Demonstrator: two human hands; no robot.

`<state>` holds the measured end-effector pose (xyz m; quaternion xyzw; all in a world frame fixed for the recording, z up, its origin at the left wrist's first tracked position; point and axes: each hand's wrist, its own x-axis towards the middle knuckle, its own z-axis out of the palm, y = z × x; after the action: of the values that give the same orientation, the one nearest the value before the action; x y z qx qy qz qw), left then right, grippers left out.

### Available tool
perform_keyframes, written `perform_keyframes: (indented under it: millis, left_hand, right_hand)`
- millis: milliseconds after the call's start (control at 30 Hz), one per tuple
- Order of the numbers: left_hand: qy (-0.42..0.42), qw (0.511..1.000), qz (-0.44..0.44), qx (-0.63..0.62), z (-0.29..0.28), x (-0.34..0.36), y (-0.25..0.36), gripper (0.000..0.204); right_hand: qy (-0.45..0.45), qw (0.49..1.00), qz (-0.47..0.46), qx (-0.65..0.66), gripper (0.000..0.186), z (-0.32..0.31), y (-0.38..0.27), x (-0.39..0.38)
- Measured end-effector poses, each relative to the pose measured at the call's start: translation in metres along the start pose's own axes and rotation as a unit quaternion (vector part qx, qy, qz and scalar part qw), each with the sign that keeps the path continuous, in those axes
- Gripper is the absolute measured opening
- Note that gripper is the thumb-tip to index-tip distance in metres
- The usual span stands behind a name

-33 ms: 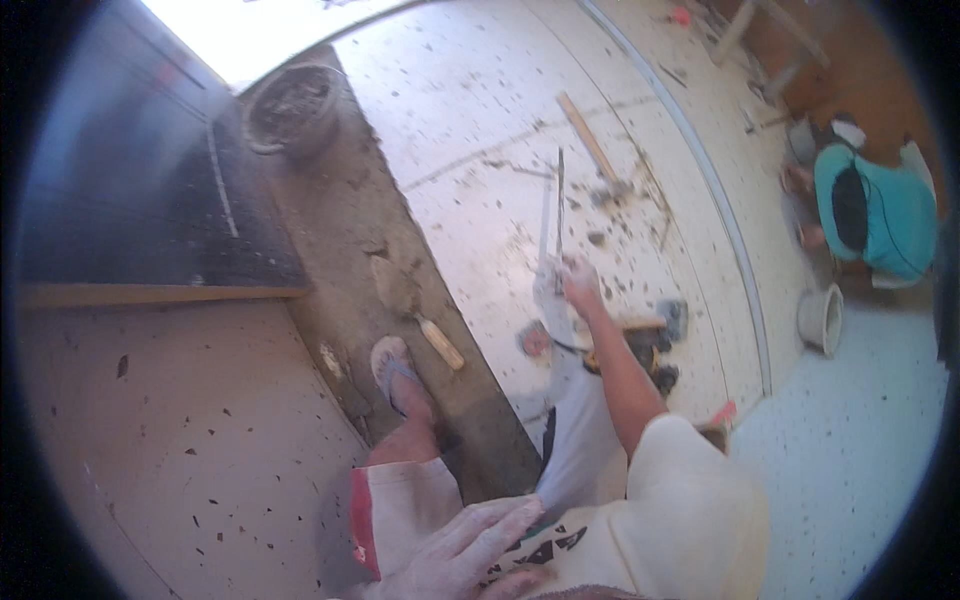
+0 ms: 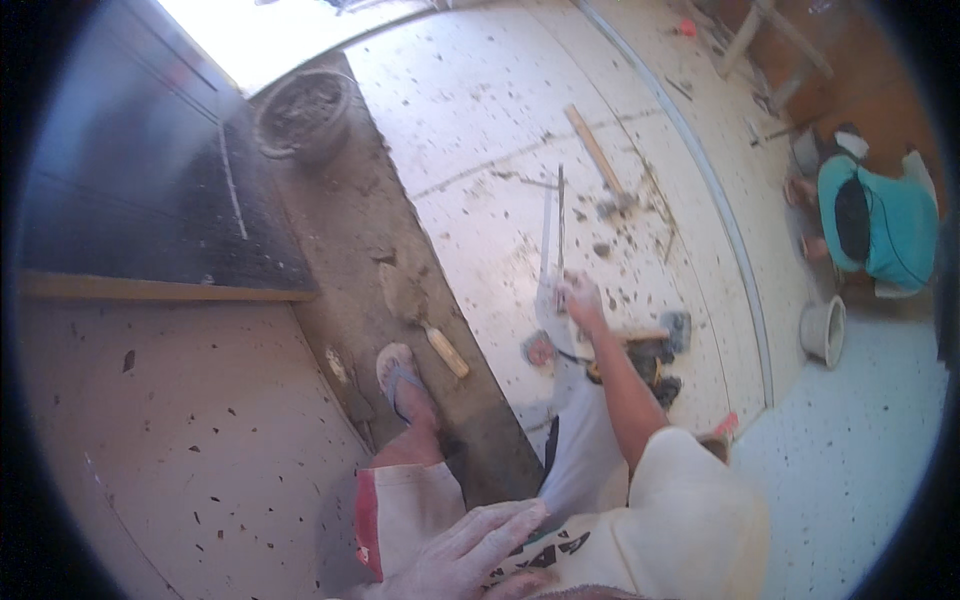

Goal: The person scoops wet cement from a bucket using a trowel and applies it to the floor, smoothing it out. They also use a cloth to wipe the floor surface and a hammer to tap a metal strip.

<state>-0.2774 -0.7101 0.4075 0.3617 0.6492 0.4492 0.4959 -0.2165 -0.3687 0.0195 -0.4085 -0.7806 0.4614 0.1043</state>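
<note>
My right hand [image 2: 580,298], its fingers closed, grips the near end of a thin dark metal rod [image 2: 561,215]. The rod points away from me over the pale floor, with a shadow beside it. Close to my lap, my dusty left hand [image 2: 470,548] lies over my shorts, its fingers stretched out and nothing seen in them. A hammer [image 2: 598,155] with a wooden handle lies beyond the rod. Nearer my right forearm are a second hammer [image 2: 675,332], a yellow and black power tool [image 2: 655,375] and a round grey and reddish disc [image 2: 538,348].
A trowel [image 2: 445,352] lies on the brown mortar strip [image 2: 350,220] beside my sandalled foot [image 2: 400,380]. At its far end stands a tub of mortar [image 2: 305,108]. Debris dots the floor. To the right are a pale bucket [image 2: 822,332] and a crouching person in teal [image 2: 885,225].
The view has shifted slightly, so the floor and tools sit a little lower in it. Both hands keep about the same pose, the right still holding the rod.
</note>
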Motion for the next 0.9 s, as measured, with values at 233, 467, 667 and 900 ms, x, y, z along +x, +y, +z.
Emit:
perform_keyframes:
  millis: [233, 467, 667, 900]
  left_hand:
    - [-0.008, 0.999, 0.032, 0.027, -0.01, -0.001, 0.009, 0.051]
    - [0.023, 0.998, 0.038, 0.031, -0.009, -0.009, 0.006, 0.053]
    - [0.008, 0.999, -0.012, -0.033, -0.018, -0.005, 0.014, 0.05]
    - [0.057, 0.991, -0.025, -0.116, -0.015, -0.01, 0.019, 0.045]
  right_hand:
    - [-0.155, 0.939, 0.206, 0.229, 0.029, 0.033, -0.046, -0.08]
    - [-0.133, 0.956, -0.258, 0.032, 0.053, 0.083, -0.278, 0.165]
    - [-0.023, 0.89, -0.455, 0.015, 0.046, 0.024, -0.45, 0.312]
    - [0.015, 0.937, -0.225, -0.266, 0.064, -0.002, -0.189, 0.253]
